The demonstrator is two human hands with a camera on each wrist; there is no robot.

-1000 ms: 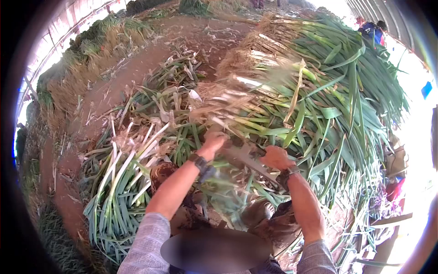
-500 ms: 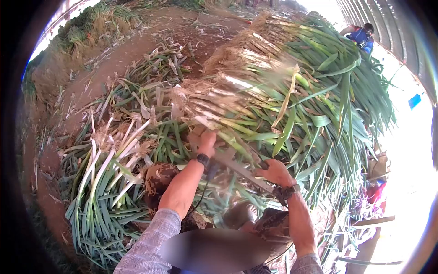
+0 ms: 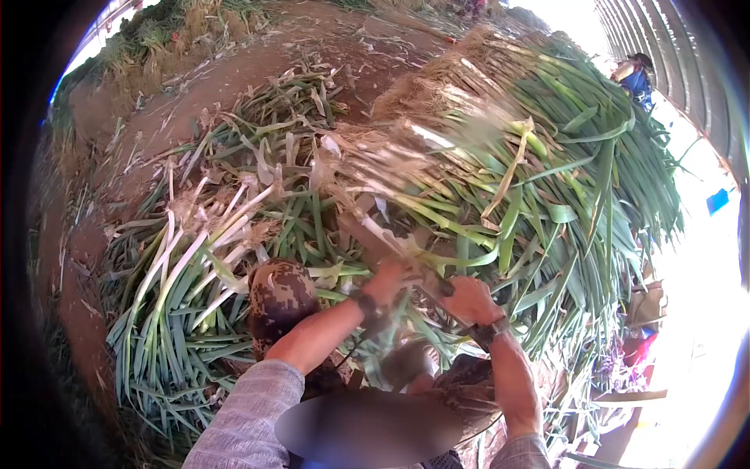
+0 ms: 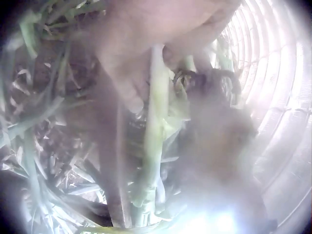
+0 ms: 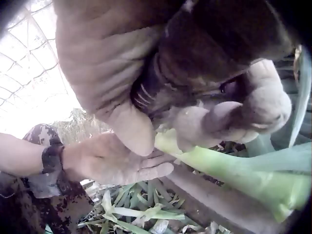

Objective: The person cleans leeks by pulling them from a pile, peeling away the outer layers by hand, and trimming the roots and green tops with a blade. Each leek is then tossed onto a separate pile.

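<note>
In the head view a leek (image 3: pixel 380 232) slants between my hands, white root end up and left. My blurred left hand (image 3: pixel 387 283) is at its stalk. In the left wrist view the leek (image 4: pixel 155 109) comes out between its thumb and fingers, a torn leaf hanging from it. My right hand (image 3: pixel 471 301) curls its fingers round a dark handle (image 5: pixel 151 92) with pale rings; the handle's far end is hidden. Its thumb and fingertips lie right at a green leek stalk (image 5: pixel 209 161). Below both hands runs a long flat brown strip (image 5: pixel 214 195).
A big heap of leeks (image 3: pixel 547 156) lies to the right, roots toward the middle. Some peeled leeks (image 3: pixel 183 273) lie at the left, beside a camouflage-clad knee (image 3: pixel 281 297). Leaf scraps (image 3: pixel 289 117) cover the brown ground. Another person (image 3: pixel 634 78) is at the far right.
My left hand first moved up and left along the leek, then came back down and right toward my right hand. The right hand stayed nearly in place. The head view shifted slightly.
</note>
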